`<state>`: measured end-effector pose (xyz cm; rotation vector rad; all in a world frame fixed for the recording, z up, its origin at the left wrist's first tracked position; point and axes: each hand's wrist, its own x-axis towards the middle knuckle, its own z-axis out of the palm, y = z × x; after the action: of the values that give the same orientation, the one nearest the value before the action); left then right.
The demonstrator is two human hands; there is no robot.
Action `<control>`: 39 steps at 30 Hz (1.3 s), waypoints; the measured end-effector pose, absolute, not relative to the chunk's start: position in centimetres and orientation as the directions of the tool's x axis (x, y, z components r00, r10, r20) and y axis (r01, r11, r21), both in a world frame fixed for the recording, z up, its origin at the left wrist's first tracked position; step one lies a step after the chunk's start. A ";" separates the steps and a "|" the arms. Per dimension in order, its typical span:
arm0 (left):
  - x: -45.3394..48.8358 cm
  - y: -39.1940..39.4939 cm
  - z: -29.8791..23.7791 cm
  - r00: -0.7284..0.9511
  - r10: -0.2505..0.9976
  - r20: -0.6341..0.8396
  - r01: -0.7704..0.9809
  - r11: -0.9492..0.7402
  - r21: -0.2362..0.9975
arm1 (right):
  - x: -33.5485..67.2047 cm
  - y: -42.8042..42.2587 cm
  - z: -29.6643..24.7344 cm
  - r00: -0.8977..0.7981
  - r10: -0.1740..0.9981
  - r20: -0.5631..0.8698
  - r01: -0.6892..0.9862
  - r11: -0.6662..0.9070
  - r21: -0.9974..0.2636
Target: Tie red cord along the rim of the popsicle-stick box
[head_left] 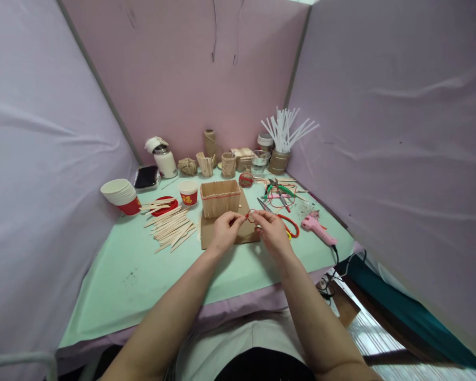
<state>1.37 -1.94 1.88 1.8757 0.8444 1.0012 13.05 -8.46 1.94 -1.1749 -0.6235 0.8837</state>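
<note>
Between my two hands runs a thin red string (250,214), bent into a small loop. My left hand (227,228) is closed, pinching one part of it between thumb and forefinger. Opposite, my right hand (270,228) pinches another part with the thumb and fingertips. Both hands hover over the front right of a brown cardboard piece (210,235). On that cardboard, just behind my left hand, stands a box made of wooden craft sticks (220,203), with a red line around its rim. Scissors with red handles (292,226) lie beside my right hand, partly hidden by it.
Loose craft sticks (172,228) lie to the left, near a red lid (164,205) and stacked paper cups (121,196). A pink glue gun (318,230), green-handled pliers (278,189) and tangled red string occupy the right. Jars, twine (188,166) and white sticks (286,129) line the back.
</note>
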 end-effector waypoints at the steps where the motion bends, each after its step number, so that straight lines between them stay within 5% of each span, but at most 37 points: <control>1: 1.3 -1.9 1.9 0.455 0.831 0.321 0.172 -0.435 0.884 | 13.0 -8.5 1.9 0.541 0.841 0.008 -0.191 0.133 -0.973; 11: 1.3 -1.9 1.9 0.468 0.817 0.337 0.162 -0.453 0.877 | 12.7 -8.7 2.0 0.580 0.776 0.250 0.144 0.205 -0.968; 27: 1.2 -1.9 1.9 0.447 0.821 0.354 0.160 -0.463 0.872 | 11.6 -9.0 2.2 0.588 0.707 0.393 0.303 0.258 -0.917; 39: 1.1 -2.1 1.8 0.499 0.754 0.426 0.167 -0.567 0.807 | 12.2 -8.9 1.7 0.572 0.735 0.363 0.277 0.243 -0.930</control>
<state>1.14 -2.09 1.78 2.0259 0.7543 1.0447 12.17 -8.89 1.67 -1.3350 -0.9697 0.3916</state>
